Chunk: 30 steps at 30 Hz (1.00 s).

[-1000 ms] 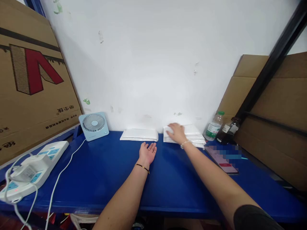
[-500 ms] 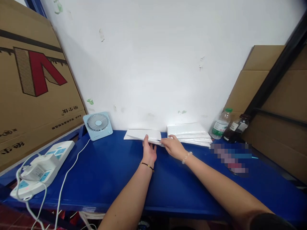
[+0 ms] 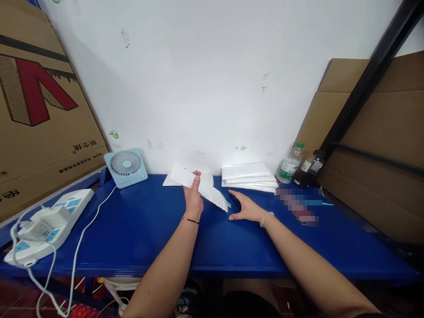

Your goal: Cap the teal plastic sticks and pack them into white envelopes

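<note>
The blue table (image 3: 159, 234) is bordered by a white, stained wall (image 3: 198, 88). A white packet (image 3: 214, 197) is held tilted above it, pinched between thumb and fingers of the left hand (image 3: 193, 201). The right hand (image 3: 247, 208), its fingers spread, is kept empty beside it. A fan (image 3: 126, 168) and a white stack (image 3: 248, 175) are supported behind.

The wall (image 3: 198, 88) is bright, the floor (image 3: 16, 298) dim, and pixelation masks part of the table (image 3: 142, 229).
</note>
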Available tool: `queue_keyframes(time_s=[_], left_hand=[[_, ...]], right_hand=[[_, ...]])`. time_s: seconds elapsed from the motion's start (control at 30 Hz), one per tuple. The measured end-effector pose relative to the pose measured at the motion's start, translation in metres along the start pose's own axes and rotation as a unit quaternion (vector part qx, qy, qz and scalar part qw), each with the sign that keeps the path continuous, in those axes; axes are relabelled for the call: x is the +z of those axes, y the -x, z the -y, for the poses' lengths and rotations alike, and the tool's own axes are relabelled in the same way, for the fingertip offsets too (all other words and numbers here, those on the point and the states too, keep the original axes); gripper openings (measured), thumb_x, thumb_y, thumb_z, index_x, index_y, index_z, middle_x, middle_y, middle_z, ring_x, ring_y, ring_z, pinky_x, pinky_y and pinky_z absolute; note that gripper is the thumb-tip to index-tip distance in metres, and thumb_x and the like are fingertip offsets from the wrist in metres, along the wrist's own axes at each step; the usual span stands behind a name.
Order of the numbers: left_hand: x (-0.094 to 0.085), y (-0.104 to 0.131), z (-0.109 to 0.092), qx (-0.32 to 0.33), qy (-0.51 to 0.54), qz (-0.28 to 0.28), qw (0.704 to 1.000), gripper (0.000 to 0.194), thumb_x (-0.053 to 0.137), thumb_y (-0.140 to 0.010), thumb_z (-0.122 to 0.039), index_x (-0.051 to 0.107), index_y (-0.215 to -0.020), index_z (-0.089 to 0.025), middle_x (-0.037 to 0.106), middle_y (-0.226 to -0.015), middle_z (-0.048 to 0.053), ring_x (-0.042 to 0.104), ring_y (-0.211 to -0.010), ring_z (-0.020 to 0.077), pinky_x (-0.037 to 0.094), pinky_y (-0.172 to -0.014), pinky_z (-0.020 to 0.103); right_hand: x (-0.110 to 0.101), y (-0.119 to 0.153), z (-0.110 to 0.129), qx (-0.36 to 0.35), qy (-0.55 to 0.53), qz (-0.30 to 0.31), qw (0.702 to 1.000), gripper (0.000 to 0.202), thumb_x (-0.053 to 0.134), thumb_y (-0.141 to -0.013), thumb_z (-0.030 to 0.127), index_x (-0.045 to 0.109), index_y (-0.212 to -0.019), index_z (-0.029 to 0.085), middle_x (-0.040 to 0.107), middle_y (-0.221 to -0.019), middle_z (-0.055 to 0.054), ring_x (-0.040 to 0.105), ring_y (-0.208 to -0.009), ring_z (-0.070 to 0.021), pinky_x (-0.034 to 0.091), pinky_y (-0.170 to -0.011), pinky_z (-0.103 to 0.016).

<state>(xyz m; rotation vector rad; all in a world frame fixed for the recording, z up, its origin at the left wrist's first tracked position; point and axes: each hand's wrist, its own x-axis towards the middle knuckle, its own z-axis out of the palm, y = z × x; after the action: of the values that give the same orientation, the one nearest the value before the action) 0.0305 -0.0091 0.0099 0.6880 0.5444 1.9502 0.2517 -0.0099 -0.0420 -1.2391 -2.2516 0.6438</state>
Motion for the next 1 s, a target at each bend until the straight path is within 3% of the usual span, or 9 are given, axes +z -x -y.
queue_keyframes(time_s=[0.13,0.27,0.37,0.53,0.7,0.9,1.0], left_hand=[[0.003,0.002,-0.006,0.001,-0.016,0.022,1.000,0.042,0.069,-0.076,-0.035,0.058,-0.114,-0.023,0.062,-0.117,0.007,0.054,-0.116,0.0229,0.044,-0.098,0.037],[0.002,0.000,-0.021,0.006,-0.046,0.053,0.998,0.046,0.068,-0.075,-0.037,0.055,-0.117,-0.023,0.058,-0.125,0.008,0.051,-0.121,0.0244,0.043,-0.099,0.038],[0.000,-0.007,-0.040,0.010,-0.075,0.064,0.995,0.051,0.066,-0.075,-0.043,0.054,-0.119,-0.019,0.057,-0.125,0.012,0.049,-0.123,0.0268,0.043,-0.099,0.040],[0.002,-0.021,-0.075,0.037,-0.122,0.084,0.988,0.056,0.067,-0.071,-0.049,0.058,-0.115,-0.016,0.061,-0.119,0.014,0.050,-0.120,0.0293,0.041,-0.100,0.043],[0.012,-0.028,-0.105,0.083,-0.162,0.140,0.973,0.057,0.068,-0.068,-0.051,0.060,-0.113,-0.016,0.061,-0.118,0.013,0.050,-0.120,0.0321,0.042,-0.098,0.046],[0.026,-0.026,-0.127,0.134,-0.209,0.195,0.949,0.057,0.063,-0.071,-0.055,0.057,-0.117,-0.021,0.058,-0.123,0.011,0.051,-0.118,0.0324,0.041,-0.098,0.049],[0.027,-0.028,-0.130,0.154,-0.283,0.221,0.921,0.064,0.061,-0.073,-0.055,0.049,-0.125,-0.020,0.056,-0.124,0.011,0.052,-0.117,0.0310,0.042,-0.097,0.046]], right_hand=[[0.014,-0.007,0.014,-0.030,0.028,-0.027,0.999,0.097,0.075,-0.060,0.054,0.033,-0.142,0.023,0.042,-0.140,-0.013,0.039,-0.128,-0.0334,0.030,-0.105,-0.051],[0.017,-0.011,0.029,-0.063,0.059,-0.044,0.995,0.062,0.065,-0.076,0.048,0.048,-0.130,0.024,0.056,-0.124,-0.010,0.051,-0.114,-0.0278,0.040,-0.098,-0.044],[0.016,-0.011,0.031,-0.077,0.090,-0.038,0.992,0.044,0.057,-0.083,0.044,0.054,-0.123,0.025,0.057,-0.121,-0.008,0.053,-0.112,-0.0259,0.042,-0.097,-0.042],[0.015,-0.010,0.025,-0.075,0.120,-0.027,0.990,0.046,0.051,-0.086,0.049,0.054,-0.126,0.027,0.053,-0.129,-0.008,0.048,-0.119,-0.0277,0.039,-0.101,-0.044],[0.015,-0.009,0.020,-0.072,0.123,-0.007,0.990,0.048,0.046,-0.087,0.053,0.053,-0.128,0.028,0.049,-0.134,-0.008,0.043,-0.125,-0.0285,0.036,-0.104,-0.045],[0.014,-0.009,0.019,-0.067,0.120,0.012,0.990,0.048,0.044,-0.087,0.054,0.054,-0.127,0.029,0.046,-0.137,-0.007,0.037,-0.130,-0.0297,0.034,-0.106,-0.046],[0.013,-0.009,0.020,-0.065,0.115,0.017,0.991,0.049,0.044,-0.087,0.054,0.054,-0.128,0.029,0.045,-0.139,-0.007,0.036,-0.130,-0.0301,0.033,-0.106,-0.047]])
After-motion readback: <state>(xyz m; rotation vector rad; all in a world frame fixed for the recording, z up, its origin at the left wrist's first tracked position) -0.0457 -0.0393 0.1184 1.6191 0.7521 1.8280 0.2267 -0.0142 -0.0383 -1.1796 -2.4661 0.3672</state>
